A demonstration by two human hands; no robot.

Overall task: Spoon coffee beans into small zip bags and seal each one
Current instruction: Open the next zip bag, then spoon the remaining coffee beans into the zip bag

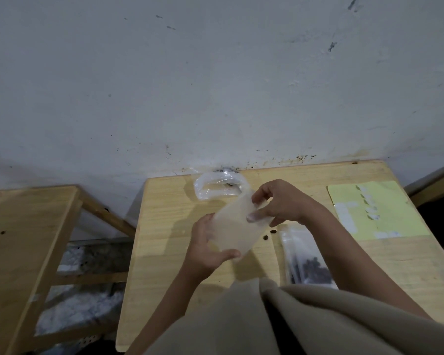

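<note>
I hold a frosted, empty small zip bag (235, 226) in the air above the wooden table (164, 226). My left hand (205, 249) grips its lower end. My right hand (280, 203) pinches its upper edge between thumb and fingers. At the table's far edge a larger clear plastic bag (215, 187) lies open, with dark contents barely showing behind it. On the table to the right, filled zip bags with dark coffee beans (308, 265) lie together. Two loose beans (269, 234) rest near them. No spoon is visible.
A pale yellow sheet with white stickers (374, 211) lies at the table's right. A second wooden table (23, 239) stands to the left, with a gap and rubble on the floor between. A stained white wall stands right behind. Beige cloth covers the near edge.
</note>
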